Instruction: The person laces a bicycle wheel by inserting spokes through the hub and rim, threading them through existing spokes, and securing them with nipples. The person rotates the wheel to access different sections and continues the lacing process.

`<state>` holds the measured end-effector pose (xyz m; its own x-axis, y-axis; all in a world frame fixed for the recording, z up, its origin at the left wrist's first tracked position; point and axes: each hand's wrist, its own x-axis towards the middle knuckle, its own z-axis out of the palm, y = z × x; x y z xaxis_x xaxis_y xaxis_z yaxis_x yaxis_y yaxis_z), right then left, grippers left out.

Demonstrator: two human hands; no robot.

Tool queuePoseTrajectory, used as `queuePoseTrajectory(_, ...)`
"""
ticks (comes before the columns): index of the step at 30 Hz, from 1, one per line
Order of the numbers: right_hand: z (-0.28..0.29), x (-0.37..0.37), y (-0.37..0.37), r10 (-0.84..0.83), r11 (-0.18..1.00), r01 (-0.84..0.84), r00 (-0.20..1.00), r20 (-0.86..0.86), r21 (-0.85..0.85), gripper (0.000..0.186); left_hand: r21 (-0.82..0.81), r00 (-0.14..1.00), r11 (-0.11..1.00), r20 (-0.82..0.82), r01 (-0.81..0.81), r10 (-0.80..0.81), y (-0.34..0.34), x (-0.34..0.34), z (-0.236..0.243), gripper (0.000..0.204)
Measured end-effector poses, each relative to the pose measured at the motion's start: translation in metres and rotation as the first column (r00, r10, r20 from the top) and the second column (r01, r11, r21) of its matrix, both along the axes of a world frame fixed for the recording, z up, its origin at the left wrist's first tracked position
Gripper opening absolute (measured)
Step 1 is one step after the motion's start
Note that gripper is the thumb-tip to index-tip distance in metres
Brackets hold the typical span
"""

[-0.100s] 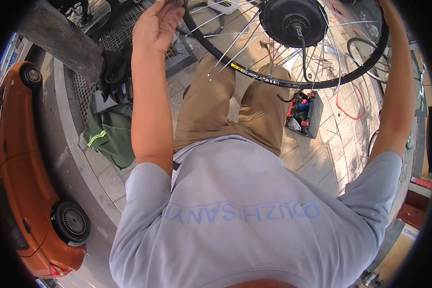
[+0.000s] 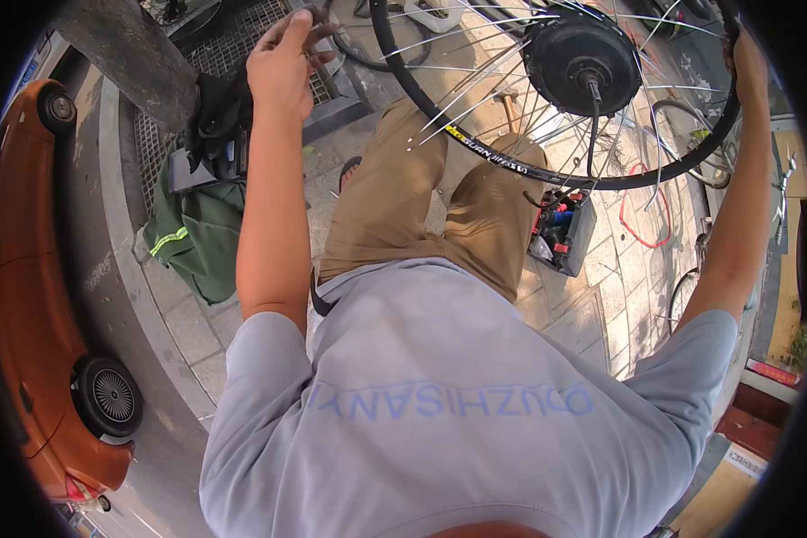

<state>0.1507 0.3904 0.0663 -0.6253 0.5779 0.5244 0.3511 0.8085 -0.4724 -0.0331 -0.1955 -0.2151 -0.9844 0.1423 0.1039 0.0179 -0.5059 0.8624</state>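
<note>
A bicycle wheel with a black rim (image 2: 601,182) is held up over my knees. At its middle sits a black hub motor (image 2: 583,63), with a dark cable hanging from the axle. Silver spokes (image 2: 475,88) fan out from it, and a few have loose ends poking past the rim. My right hand (image 2: 750,70) grips the rim at its right side; the fingers are partly hidden behind it. To the left of the wheel, my left hand (image 2: 282,65) is raised off the rim, fingers loosely bent and apart, with nothing visible in them.
A toolbox (image 2: 576,242) with red and blue tools stands on the paving near my knee. A hammer (image 2: 509,109) and a red cord (image 2: 647,244) lie beyond. At left are a green bag (image 2: 202,242), a tree trunk (image 2: 134,58) and a parked orange car (image 2: 31,260).
The wheel has shifted right and slightly lower in the view, with my right hand still at its side. The gap between my left hand and the rim has widened, and its fingers have bent.
</note>
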Motion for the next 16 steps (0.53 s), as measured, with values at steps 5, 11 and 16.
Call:
queuePoseTrajectory(5, -0.006, 0.003, -0.018, 0.004, 0.976, -0.032, 0.992, -0.129, -0.213, 0.043, -0.358, 0.997, 0.931, 0.000, 0.068, -0.073, 0.019, 0.009, -0.072, 0.041)
queuePoseTrajectory(11, -0.013, 0.014, -0.035, -0.004, 0.932, -0.060, 0.984, -0.176, -0.357, 0.040, -0.321, 0.973, 0.924, -0.030, 0.206, -0.227, 0.051, 0.021, -0.091, 0.034)
queuePoseTrajectory(16, -0.018, 0.027, 0.002, 0.059, 0.896, -0.144, 0.976, -0.210, -0.420, 0.043, -0.257, 0.966, 0.931, 0.084, 0.258, -0.245, 0.061, 0.028, -0.076, 0.032)
